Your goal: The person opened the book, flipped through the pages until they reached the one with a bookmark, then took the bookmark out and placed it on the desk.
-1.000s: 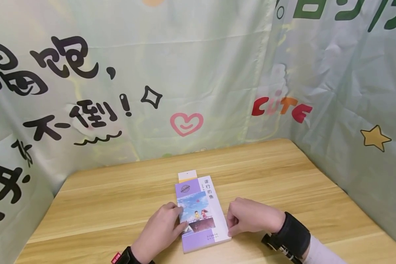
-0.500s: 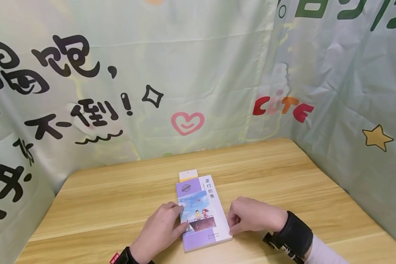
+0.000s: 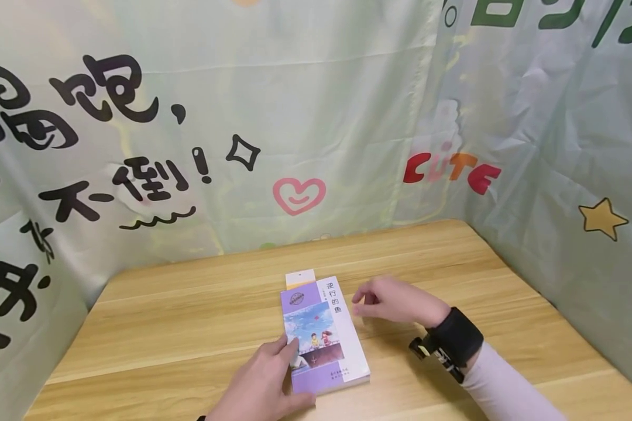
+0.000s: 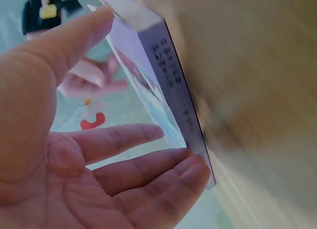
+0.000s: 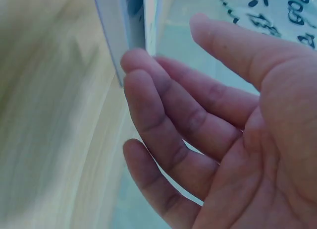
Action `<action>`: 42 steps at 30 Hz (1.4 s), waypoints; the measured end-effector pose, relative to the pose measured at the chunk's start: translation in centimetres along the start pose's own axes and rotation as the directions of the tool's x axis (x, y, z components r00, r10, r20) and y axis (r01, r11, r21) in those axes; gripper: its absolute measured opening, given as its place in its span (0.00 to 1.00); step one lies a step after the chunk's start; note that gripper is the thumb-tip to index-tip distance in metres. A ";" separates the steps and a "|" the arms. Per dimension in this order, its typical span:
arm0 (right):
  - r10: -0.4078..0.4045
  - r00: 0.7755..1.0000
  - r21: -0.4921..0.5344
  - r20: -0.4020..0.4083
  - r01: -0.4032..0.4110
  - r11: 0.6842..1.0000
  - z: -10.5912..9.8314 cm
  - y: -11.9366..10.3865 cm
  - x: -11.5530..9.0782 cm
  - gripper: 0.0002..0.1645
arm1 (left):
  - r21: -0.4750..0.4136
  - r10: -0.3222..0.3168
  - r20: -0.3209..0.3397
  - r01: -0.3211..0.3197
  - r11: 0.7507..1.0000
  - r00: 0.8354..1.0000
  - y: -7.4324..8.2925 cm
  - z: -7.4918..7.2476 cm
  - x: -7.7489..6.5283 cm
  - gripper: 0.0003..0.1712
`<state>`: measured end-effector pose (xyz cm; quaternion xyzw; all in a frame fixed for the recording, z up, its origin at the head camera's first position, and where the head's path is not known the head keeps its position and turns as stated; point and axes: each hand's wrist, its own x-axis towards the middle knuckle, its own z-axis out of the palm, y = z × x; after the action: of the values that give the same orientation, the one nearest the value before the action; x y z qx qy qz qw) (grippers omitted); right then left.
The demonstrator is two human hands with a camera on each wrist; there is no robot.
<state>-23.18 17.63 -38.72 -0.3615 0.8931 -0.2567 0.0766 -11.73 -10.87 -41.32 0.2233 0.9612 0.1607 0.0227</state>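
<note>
A purple and white paperback book [image 3: 316, 334] lies flat on the wooden table, its cover printed with a blue-sky picture. From under or inside its top edge sticks a white card with an orange band [image 3: 299, 278]. My left hand [image 3: 260, 383] is at the lower left of the book; in the left wrist view its fingertips [image 4: 190, 169] meet the spine, and the thumb is spread toward the bottom corner. Beside the book's right edge hovers my right hand [image 3: 395, 301], empty, its fingers loosely bent in the right wrist view.
The wooden table [image 3: 189, 316] meets a printed fabric curtain [image 3: 347, 117] at the back and both sides. Black straps with small cameras sit on the wrists, the right strap [image 3: 457, 337] showing fully.
My right hand has left the book's lower right edge and moved up and away from it. The left hand has shifted down a little, its thumb now near the bottom edge.
</note>
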 end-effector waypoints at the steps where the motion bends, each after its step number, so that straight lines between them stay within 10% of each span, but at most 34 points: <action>1: 0.006 1.000 0.004 -0.011 -0.006 1.000 0.0 0.3 0.5 0.16 | 0.000 -0.001 0.014 0.001 1.000 1.000 0.1 0.1 0.0 0.56; 11: 0.098 0.990 0.061 -0.099 -0.093 0.994 1.5 2.3 4.1 0.28 | 0.045 0.053 0.044 -0.055 0.997 0.998 0.2 0.4 0.1 0.46; 42: 0.102 0.989 0.150 -0.104 -0.085 0.985 3.1 3.1 5.7 0.30 | -0.012 0.129 0.037 -0.128 0.992 0.991 -0.3 0.4 0.1 0.40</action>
<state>-28.17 14.30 -42.70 -0.2978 0.8908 -0.3369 0.0651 -11.89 -10.93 -41.80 0.2876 0.9434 0.1623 0.0317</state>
